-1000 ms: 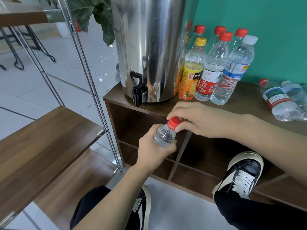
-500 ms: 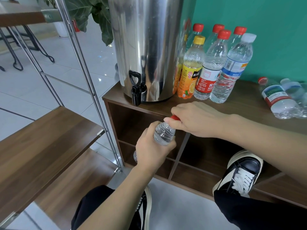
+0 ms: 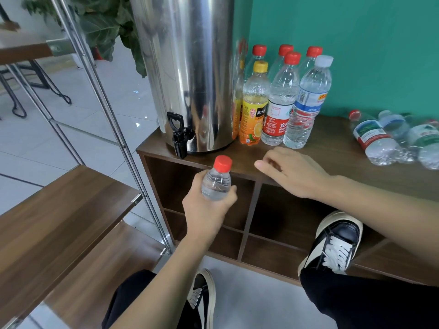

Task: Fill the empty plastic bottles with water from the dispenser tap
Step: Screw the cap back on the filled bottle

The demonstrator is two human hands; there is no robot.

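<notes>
My left hand (image 3: 207,207) grips a clear plastic bottle (image 3: 216,182) with a red cap (image 3: 222,163), held upright just below and right of the black tap (image 3: 179,138). The tap juts from a tall steel dispenser (image 3: 190,67) standing on the brown cabinet top (image 3: 332,148). My right hand (image 3: 292,172) hovers to the right of the cap, fingers loosely spread and holding nothing. Several capped bottles (image 3: 280,100) stand upright beside the dispenser. More bottles (image 3: 377,138) lie on their sides at the right.
A metal-framed shelf unit (image 3: 59,210) with wooden boards stands at the left. The cabinet has open cubbies (image 3: 282,210) below its top. My right shoe (image 3: 335,243) rests on the cabinet's lower ledge. A green wall rises behind, and a leafy plant (image 3: 102,27) stands behind the dispenser.
My right hand has let go of the red cap and moved off to the right. The bottle stays in my left hand with its cap on.
</notes>
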